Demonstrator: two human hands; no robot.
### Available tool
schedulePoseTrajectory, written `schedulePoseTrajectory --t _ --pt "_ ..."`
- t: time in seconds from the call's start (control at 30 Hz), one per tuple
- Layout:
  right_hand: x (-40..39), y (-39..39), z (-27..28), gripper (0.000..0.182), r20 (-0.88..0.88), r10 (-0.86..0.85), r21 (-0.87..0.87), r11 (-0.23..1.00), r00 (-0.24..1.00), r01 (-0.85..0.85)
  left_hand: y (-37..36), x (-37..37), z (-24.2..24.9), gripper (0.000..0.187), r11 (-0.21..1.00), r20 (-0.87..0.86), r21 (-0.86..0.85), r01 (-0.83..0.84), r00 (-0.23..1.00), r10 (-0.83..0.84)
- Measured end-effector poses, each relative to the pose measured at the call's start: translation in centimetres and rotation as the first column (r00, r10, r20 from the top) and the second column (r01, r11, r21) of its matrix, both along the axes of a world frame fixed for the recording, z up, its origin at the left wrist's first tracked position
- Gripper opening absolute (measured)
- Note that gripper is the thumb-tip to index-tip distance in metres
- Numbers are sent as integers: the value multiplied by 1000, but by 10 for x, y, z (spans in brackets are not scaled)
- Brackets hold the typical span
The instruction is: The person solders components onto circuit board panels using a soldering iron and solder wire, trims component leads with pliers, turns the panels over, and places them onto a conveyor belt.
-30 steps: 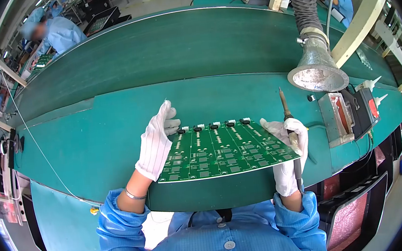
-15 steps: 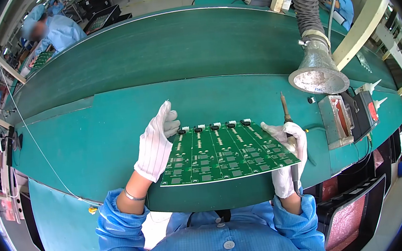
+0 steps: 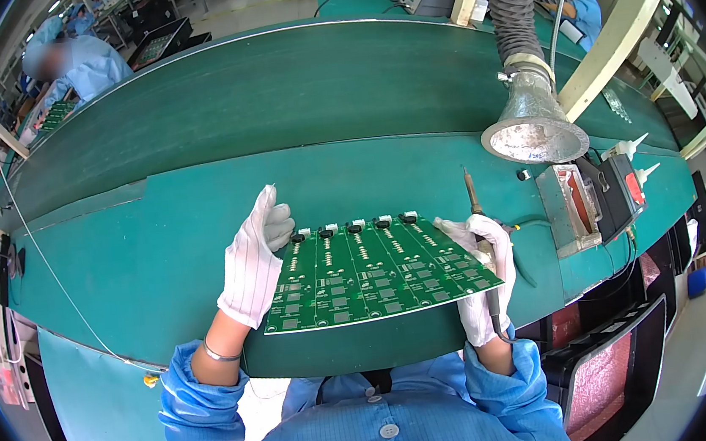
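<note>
A green printed circuit board [image 3: 371, 280], with a row of round black parts along its far edge, lies tilted between my two white-gloved hands. My left hand [image 3: 253, 264] is against the board's left edge; one digit points up and the others are bent, and the part gripping the edge is hidden. At the left fingertip is a tiny point too small to name. My right hand [image 3: 493, 262] wraps round a soldering iron [image 3: 473, 192], its tip pointing away from me. That same hand also touches the board's right edge, its thumb side over the corner.
A metal fume-extraction hood [image 3: 534, 131] hangs at the right on a ribbed hose. Below it stands a soldering station [image 3: 618, 195] beside an open metal holder [image 3: 570, 210]. A black bin [image 3: 609, 366] sits at lower right. A co-worker in blue [image 3: 88, 67] is at far left.
The whole view has shifted a little to the left. Both hands, the board and the soldering iron keep nearly the same places relative to each other.
</note>
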State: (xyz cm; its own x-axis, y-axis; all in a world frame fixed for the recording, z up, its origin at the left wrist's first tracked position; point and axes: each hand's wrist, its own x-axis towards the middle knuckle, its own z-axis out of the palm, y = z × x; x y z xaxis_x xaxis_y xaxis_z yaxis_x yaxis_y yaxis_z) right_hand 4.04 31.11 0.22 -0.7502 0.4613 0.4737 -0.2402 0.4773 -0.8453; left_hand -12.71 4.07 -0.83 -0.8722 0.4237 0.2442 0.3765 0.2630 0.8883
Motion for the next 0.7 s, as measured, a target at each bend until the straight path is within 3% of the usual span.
schedulePoseTrajectory --t 0.3,0.43,0.53,0.63,0.7 --pt "3 3 -4 43 7 14 89 996 1000 -14 2 2 3 92 999 41 52 3 999 -5" --pt "3 -2 -7 36 -91 32 -162 986 995 -46 1 3 3 90 998 33 54 9 999 -11" --pt "10 7 -10 46 3 -1 64 998 1000 1 0 3 3 99 998 58 61 8 998 -12" --pt "7 -2 -6 45 -103 102 -254 959 989 -125 0 3 5 104 999 61 39 7 998 -10" --pt "8 -3 -2 46 -113 88 -216 970 990 -111 0 4 8 104 1000 61 23 11 998 -12"
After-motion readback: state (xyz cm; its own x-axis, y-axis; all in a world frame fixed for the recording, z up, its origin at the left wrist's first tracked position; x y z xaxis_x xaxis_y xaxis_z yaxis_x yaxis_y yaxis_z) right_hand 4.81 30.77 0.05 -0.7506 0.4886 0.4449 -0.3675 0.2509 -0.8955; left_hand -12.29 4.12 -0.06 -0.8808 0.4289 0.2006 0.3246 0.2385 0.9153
